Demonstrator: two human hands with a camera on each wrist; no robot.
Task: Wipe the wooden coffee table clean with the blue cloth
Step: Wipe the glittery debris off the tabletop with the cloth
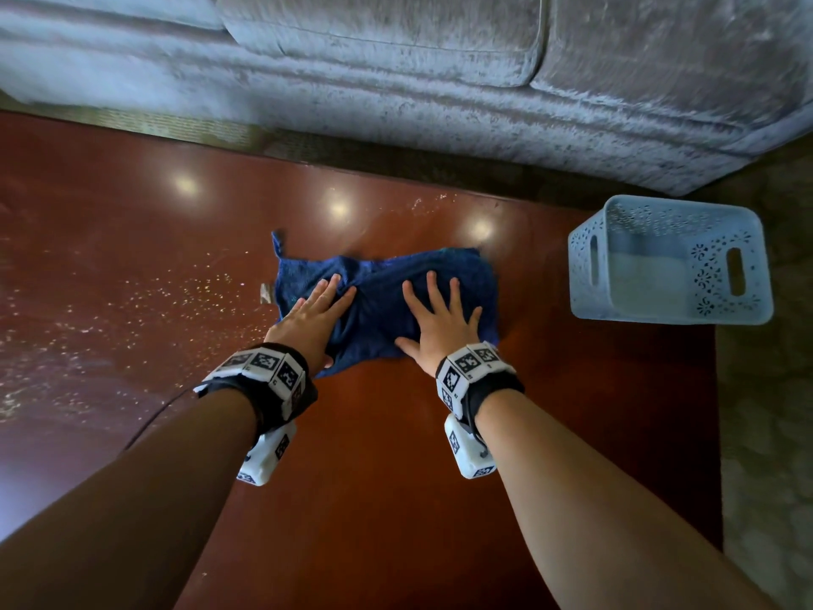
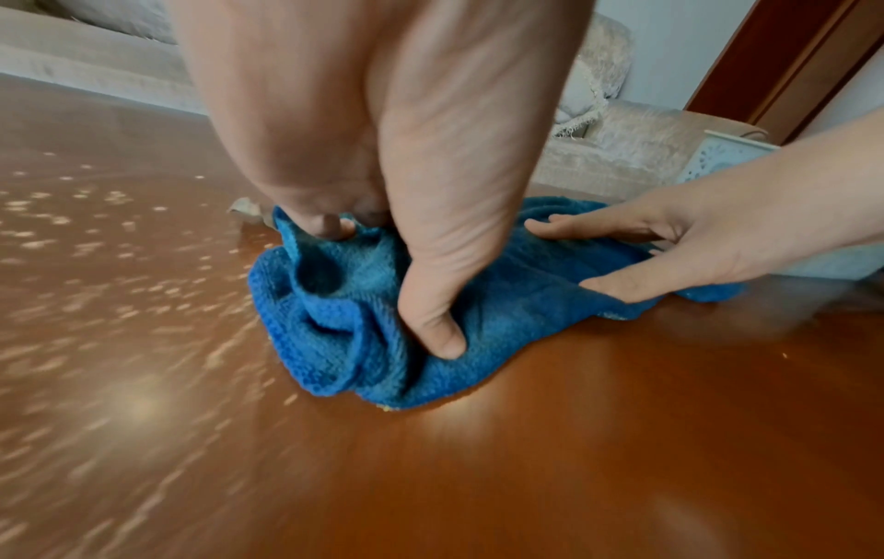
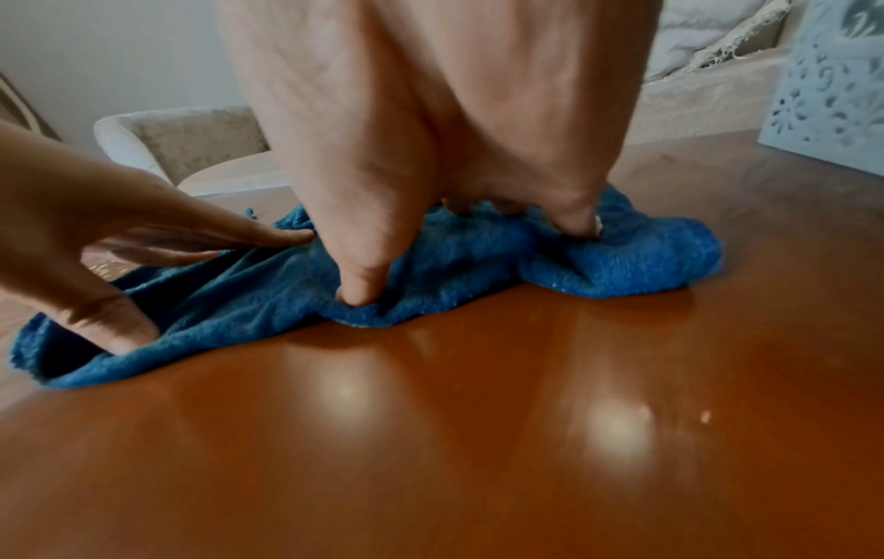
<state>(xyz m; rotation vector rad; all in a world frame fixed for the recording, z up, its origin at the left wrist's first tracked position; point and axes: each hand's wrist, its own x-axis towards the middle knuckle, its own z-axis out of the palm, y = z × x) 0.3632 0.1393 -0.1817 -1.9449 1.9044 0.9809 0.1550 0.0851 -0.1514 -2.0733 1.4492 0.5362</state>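
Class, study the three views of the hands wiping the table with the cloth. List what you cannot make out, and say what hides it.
1. Table under the cloth: covered in all views.
2. Left hand fingertips, left wrist view: hidden behind the palm.
3. Small object beside the cloth, head view: mostly hidden, too small.
4. Specks, left wrist view: smeared by blur.
5. Basket, right wrist view: cut off by the edge.

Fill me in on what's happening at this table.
A person is wiping the wooden coffee table with a blue cloth. The left hand and right hand both press flat on it, fingers spread. Pale crumbs cover the table's left part; the near right part looks clean. A light blue basket sits at the right end.
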